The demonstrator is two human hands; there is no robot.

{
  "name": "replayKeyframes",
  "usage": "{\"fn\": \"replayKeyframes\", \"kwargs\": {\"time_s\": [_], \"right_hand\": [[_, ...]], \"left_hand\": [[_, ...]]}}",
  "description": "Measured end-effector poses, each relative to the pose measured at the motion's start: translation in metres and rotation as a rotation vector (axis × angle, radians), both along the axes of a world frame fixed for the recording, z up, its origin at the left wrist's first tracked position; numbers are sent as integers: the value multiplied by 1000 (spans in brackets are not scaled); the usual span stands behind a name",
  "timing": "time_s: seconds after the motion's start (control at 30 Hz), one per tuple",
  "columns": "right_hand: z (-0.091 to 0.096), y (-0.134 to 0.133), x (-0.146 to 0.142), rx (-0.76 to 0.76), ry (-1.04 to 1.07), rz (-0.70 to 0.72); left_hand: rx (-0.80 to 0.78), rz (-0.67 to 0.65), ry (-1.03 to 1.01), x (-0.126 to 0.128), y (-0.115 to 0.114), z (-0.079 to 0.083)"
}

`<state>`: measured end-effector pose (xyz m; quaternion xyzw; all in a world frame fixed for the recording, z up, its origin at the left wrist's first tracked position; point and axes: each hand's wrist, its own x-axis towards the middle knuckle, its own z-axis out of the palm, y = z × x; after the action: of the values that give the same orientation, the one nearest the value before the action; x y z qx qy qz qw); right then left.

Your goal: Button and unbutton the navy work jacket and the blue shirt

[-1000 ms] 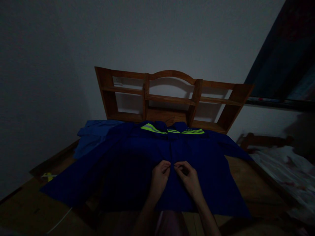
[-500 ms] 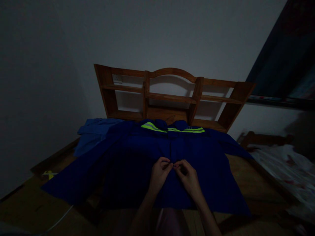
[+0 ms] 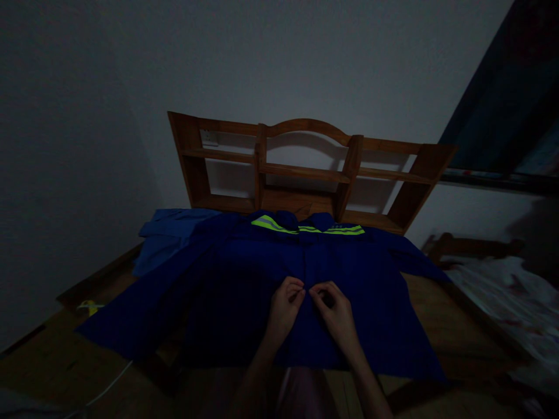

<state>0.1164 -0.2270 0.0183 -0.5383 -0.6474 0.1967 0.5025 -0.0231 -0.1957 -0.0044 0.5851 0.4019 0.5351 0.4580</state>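
Observation:
A dark blue work jacket (image 3: pixel 244 279) with yellow-green reflective stripes lies spread over a wooden desk (image 3: pixel 458 326), collar at the far side and sleeves out to both sides. At the middle of its front seam, my left hand (image 3: pixel 286 302) pinches the jacket's edge between thumb and fingers. Just to its right, my right hand (image 3: pixel 334 305) pinches the other side of the front the same way. The fingertips are a small gap apart. Dim light hides whether a button lies between them.
Behind the jacket stands a wooden shelf unit (image 3: pixel 305 170) against the wall. A lighter blue folded garment (image 3: pixel 168 235) lies at the left. On the right is a white patterned cloth (image 3: pixel 502 291). A yellow object (image 3: pixel 89 306) and a white cable (image 3: pixel 109 384) show at lower left.
My fingertips have drawn slightly apart at the front seam, the hands staying in nearly the same place. The jacket lies as before.

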Motion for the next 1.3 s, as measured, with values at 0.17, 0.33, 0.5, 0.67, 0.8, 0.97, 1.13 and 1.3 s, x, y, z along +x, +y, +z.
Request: {"fn": "replayKeyframes", "kwargs": {"time_s": [0.17,0.33,0.5,0.67,0.8,0.97,1.13,1.3], "right_hand": [[-7,6,6,-48,59,19],[-12,10,14,-125,188,97],[-15,12,15,-174,275,125],[-21,15,15,-177,312,134],[-22,16,15,-193,331,122],[-17,14,13,-236,378,118],[-11,12,11,-245,390,123],[-8,10,12,-177,378,114]], "left_hand": [[30,22,7,3,-3,-2],[2,-18,1,3,-2,-2],[0,-15,29,4,-1,-3],[-10,2,94,6,-1,-2],[-15,-18,127,7,-4,2],[24,57,164,11,-7,3],[19,83,155,9,-6,2],[31,85,121,7,-5,1]]}}
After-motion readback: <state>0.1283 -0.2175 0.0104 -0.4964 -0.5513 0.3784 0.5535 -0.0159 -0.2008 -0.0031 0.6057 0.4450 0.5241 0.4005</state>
